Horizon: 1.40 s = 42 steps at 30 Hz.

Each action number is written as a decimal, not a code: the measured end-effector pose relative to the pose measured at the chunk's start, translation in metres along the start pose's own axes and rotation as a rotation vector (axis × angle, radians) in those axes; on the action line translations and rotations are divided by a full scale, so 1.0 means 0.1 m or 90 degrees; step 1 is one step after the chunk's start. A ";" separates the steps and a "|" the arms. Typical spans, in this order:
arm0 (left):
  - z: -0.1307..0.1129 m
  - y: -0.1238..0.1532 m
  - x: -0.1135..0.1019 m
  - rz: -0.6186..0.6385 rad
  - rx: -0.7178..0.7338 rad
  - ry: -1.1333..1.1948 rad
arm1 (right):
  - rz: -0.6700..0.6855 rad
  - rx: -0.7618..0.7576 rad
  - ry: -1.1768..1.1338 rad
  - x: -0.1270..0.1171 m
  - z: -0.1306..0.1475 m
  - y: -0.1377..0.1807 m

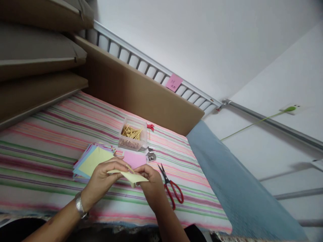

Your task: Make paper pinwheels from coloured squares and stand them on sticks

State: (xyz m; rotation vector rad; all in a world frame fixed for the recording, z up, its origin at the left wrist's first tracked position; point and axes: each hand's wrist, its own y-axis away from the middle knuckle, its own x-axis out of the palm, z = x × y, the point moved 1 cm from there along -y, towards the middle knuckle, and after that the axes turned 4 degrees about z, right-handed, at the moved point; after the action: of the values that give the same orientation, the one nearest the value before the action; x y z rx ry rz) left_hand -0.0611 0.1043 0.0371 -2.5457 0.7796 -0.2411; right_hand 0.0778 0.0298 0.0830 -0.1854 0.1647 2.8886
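Note:
A sheet of pale yellow paper [135,177] is held above the striped cloth between my two hands. The left edge of the sheet is pinched by my left hand [104,171], and my right hand [152,183] grips its right side. The paper is bent, with a narrow strip or fold standing up near its middle; I cannot tell which. Beneath and behind it lies a pink sheet [135,159]. Left of my left hand is a stack of coloured paper [94,161] topped with yellow. Red-handled scissors [174,191] lie partly open beside my right hand.
A clear plastic box [130,144] of thin wooden sticks stands behind my hands. Near it are a red folded paper piece [150,127] and a small grey-silver item [151,156]. A brown board [141,97] closes off the back; a pink note [174,82] hangs above it.

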 end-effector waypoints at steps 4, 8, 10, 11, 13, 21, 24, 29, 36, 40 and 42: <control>0.00 0.00 0.01 -0.004 0.002 0.002 | 0.000 -0.012 0.023 -0.02 -0.04 -0.01; 0.01 0.00 0.00 -0.003 0.000 0.001 | -0.010 -0.008 0.061 -0.03 -0.02 -0.01; 0.01 0.01 0.00 -0.002 0.003 0.000 | -0.013 -0.003 0.066 -0.03 0.00 0.00; 0.02 0.01 -0.01 0.000 0.004 -0.001 | -0.012 -0.003 0.066 -0.03 0.01 0.00; 0.02 0.01 -0.01 0.005 0.007 -0.002 | -0.009 -0.009 0.068 -0.03 0.02 0.00; -0.01 0.01 0.01 -0.009 -0.004 -0.008 | -0.030 -0.078 0.162 -0.04 0.04 0.02; 0.01 0.02 0.01 -0.009 -0.007 -0.003 | -0.033 -0.103 0.203 -0.04 0.05 0.04; 0.03 0.03 0.00 -0.012 -0.017 0.003 | -0.033 -0.101 0.207 -0.03 0.03 0.04; -0.02 0.02 0.01 -0.018 -0.042 0.001 | -0.028 -0.096 0.183 -0.01 0.00 0.04; 0.02 0.02 0.02 -0.043 -0.093 0.062 | -0.031 -0.096 0.186 -0.01 -0.02 0.02; 0.05 0.01 0.02 -0.055 -0.123 0.111 | -0.037 -0.099 0.193 0.00 -0.03 0.01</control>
State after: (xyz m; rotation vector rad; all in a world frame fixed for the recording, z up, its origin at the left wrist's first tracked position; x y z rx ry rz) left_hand -0.0583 0.1041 0.0320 -2.7727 0.7931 -0.4408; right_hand 0.0780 0.0286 0.0806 -0.6446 -0.0140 2.7987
